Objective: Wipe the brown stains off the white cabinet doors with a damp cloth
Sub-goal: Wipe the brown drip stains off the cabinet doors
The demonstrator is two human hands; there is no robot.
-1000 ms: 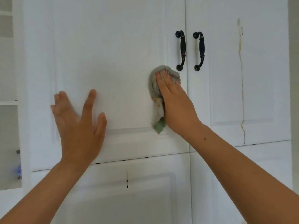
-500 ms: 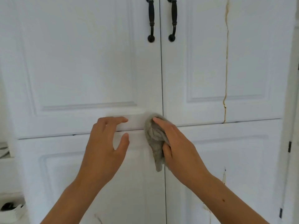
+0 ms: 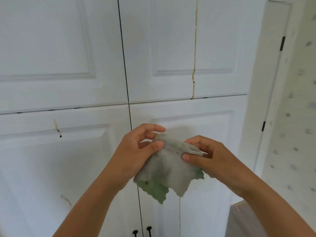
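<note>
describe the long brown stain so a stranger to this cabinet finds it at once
Start at the white cabinet's upper right door. The long brown streak runs down its panel to the bottom edge. Unlike the short dark-tipped drip on the lower left door, it spans the whole visible height.

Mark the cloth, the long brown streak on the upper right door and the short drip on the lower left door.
cloth [image 3: 168, 168], head view, grey middle.
long brown streak [image 3: 195, 48], head view, halfway down.
short drip [image 3: 57, 127], head view, its middle.

Home interior in front of me: tall white panelled cabinet doors [image 3: 51, 40], small black handles [image 3: 142, 232] low down, hinged white door [image 3: 273, 82] at right, spotted wallpaper [image 3: 299, 117] far right.
</note>
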